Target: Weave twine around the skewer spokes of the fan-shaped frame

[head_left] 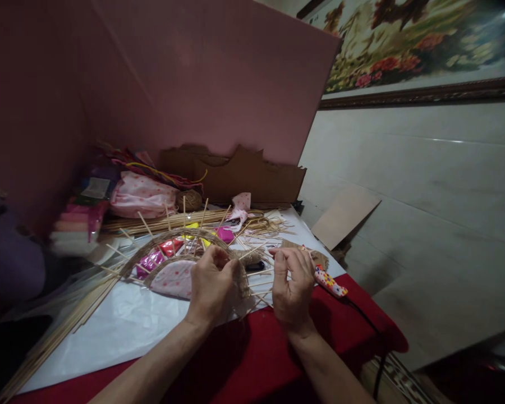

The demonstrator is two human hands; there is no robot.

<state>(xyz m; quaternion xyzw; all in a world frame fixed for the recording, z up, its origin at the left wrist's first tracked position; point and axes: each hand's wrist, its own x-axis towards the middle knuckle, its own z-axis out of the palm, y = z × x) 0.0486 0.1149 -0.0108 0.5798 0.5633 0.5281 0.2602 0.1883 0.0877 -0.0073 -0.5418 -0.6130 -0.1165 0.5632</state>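
A half-round frame of thin wooden sticks wrapped in jute twine (174, 238) stands above the white sheet (122, 331). My left hand (211, 286) is closed round the twine-wrapped right end of that frame. Close beside it, my right hand (292, 283) has its fingers curled and pinched together; what they hold is too thin to make out, perhaps a strand of twine. Loose sticks (258, 280) fan out between both hands.
A bundle of sticks (172, 220), a twine ball (190, 200), pink fabric (141, 195) and bright packets (170, 247) lie behind. A dotted tool with a black cord (330, 282) rests on the red cloth (353, 320). Cardboard (235, 177) leans on a pink board (219, 78).
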